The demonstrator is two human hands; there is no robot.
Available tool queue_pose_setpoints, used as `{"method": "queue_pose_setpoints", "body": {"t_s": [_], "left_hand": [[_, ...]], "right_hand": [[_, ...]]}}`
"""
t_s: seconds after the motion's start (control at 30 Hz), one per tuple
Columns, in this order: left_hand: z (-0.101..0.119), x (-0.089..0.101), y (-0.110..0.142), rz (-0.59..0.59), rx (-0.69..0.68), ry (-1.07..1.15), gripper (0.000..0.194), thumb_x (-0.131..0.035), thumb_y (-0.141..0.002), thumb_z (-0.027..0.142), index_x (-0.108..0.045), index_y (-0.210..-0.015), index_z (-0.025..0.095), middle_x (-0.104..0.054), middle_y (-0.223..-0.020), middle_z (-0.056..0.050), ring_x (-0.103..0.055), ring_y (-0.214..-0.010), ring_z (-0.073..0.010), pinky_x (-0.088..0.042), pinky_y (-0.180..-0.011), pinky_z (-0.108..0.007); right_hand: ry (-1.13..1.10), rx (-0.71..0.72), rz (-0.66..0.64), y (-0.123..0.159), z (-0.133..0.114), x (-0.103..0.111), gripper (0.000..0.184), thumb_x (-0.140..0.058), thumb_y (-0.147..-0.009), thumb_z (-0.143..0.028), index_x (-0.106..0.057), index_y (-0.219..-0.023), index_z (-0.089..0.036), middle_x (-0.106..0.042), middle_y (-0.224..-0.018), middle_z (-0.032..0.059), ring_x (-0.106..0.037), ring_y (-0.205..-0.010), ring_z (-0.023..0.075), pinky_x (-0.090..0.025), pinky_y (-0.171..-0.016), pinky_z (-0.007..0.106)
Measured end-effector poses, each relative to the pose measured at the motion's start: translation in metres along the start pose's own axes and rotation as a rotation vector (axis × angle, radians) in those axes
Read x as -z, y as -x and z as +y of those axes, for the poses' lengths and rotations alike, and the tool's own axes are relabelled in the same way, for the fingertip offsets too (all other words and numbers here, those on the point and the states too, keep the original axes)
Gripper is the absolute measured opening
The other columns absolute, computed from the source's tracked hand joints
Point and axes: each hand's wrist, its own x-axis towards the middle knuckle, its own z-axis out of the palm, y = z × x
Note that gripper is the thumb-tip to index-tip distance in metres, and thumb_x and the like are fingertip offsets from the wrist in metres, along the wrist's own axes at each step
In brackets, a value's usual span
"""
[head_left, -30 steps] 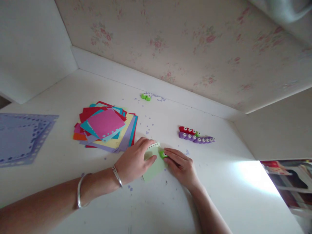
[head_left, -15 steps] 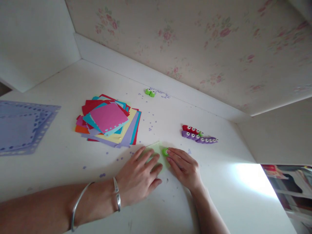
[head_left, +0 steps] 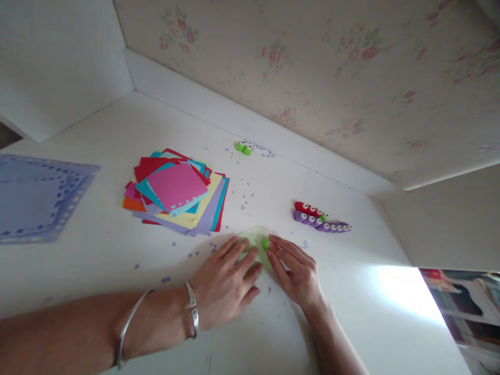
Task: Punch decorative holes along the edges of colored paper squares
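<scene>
A sheet of pale green paper (head_left: 252, 237) lies on the white table under my left hand (head_left: 230, 278). The left fingers are spread and rest flat on the sheet. At the paper's right edge, my right hand (head_left: 295, 268) pinches a small bright green piece (head_left: 265, 244) between thumb and fingertips. Part of this piece is hidden by the fingers, so I cannot tell its exact kind. Two similar green pieces (head_left: 244, 148) with round, eye-like white tops sit near the wall.
A messy stack of coloured paper squares (head_left: 177, 187) lies left of centre. Purple sheets with punched edges (head_left: 35, 203) are at the far left. Rows of red and purple eye-topped pieces (head_left: 320, 221) stand to the right. Purple paper bits (head_left: 165, 279) are scattered about.
The view has shifted slightly, moving the scene a little to the right. Both hands stay at the pale green paper, with the right fingers slightly rearranged around the green piece.
</scene>
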Motion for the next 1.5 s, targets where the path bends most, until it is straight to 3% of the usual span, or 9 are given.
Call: {"method": "queue_pose_setpoints", "body": {"t_s": [0.2, 0.5, 0.8, 1.03, 1.17, 1.3, 1.5], "left_hand": [[0.001, 0.0, 0.0, 0.003, 0.011, -0.01, 0.033, -0.049, -0.091, 0.04, -0.059, -0.115, 0.019, -0.052, -0.132, -0.009, -0.038, -0.129, -0.031, -0.023, -0.111, -0.053], [0.002, 0.001, 0.001, -0.012, -0.006, -0.036, 0.035, -0.046, -0.092, 0.04, -0.058, -0.118, 0.02, -0.051, -0.134, -0.009, -0.038, -0.129, -0.0306, -0.021, -0.111, -0.054], [0.003, 0.0, 0.003, 0.014, -0.029, -0.04, 0.035, -0.046, -0.092, 0.039, -0.058, -0.12, 0.02, -0.05, -0.136, -0.01, -0.04, -0.128, -0.0295, -0.023, -0.11, -0.051], [0.004, 0.002, 0.003, 0.03, -0.036, -0.064, 0.033, -0.047, -0.091, 0.038, -0.059, -0.117, 0.02, -0.052, -0.133, -0.009, -0.041, -0.126, -0.0296, -0.027, -0.107, -0.052], [0.003, 0.003, 0.003, 0.022, -0.041, -0.07, 0.034, -0.046, -0.092, 0.039, -0.059, -0.116, 0.019, -0.052, -0.132, -0.01, -0.041, -0.126, -0.0294, -0.028, -0.107, -0.051], [0.002, 0.005, 0.003, -0.002, -0.053, -0.067, 0.034, -0.046, -0.091, 0.038, -0.059, -0.117, 0.02, -0.052, -0.132, -0.009, -0.041, -0.126, -0.0296, -0.028, -0.107, -0.051], [0.0, 0.005, 0.002, -0.01, -0.07, -0.069, 0.035, -0.042, -0.093, 0.037, -0.059, -0.119, 0.021, -0.053, -0.132, -0.009, -0.042, -0.127, -0.0276, -0.027, -0.109, -0.05]], "right_hand": [[-0.015, 0.015, -0.033, -0.009, -0.002, 0.001, 0.02, -0.057, -0.084, -0.01, -0.069, -0.096, -0.021, -0.069, -0.111, 0.0075, -0.064, -0.104, 0.0226, -0.055, -0.089, 0.04], [0.069, -0.003, -0.208, -0.023, -0.009, 0.018, 0.02, -0.052, -0.088, -0.016, -0.071, -0.086, -0.022, -0.07, -0.112, 0.004, -0.066, -0.102, 0.0196, -0.055, -0.087, 0.036], [0.033, -0.026, -0.135, -0.012, -0.004, 0.011, 0.014, -0.055, -0.087, -0.018, -0.067, -0.095, -0.021, -0.069, -0.114, 0.0068, -0.066, -0.101, 0.0201, -0.055, -0.087, 0.037], [-0.099, -0.22, 0.021, -0.006, -0.006, 0.008, 0.024, -0.054, -0.088, -0.023, -0.063, -0.11, -0.023, -0.069, -0.11, 0.0064, -0.067, -0.098, 0.02, -0.06, -0.072, 0.031], [-0.046, -0.261, 0.101, -0.005, -0.002, 0.019, 0.026, -0.055, -0.087, -0.024, -0.064, -0.112, -0.023, -0.07, -0.108, 0.0069, -0.067, -0.096, 0.0209, -0.059, -0.077, 0.033], [0.021, -0.286, 0.152, -0.001, 0.007, 0.036, 0.025, -0.056, -0.087, -0.026, -0.067, -0.109, -0.023, -0.069, -0.11, 0.0079, -0.067, -0.097, 0.0216, -0.06, -0.066, 0.029], [0.17, -0.389, 0.298, -0.008, 0.048, 0.089, 0.029, -0.057, -0.086, -0.035, -0.067, -0.11, -0.022, -0.069, -0.11, 0.0092, -0.07, -0.089, 0.0239, -0.056, -0.053, 0.027]]}}
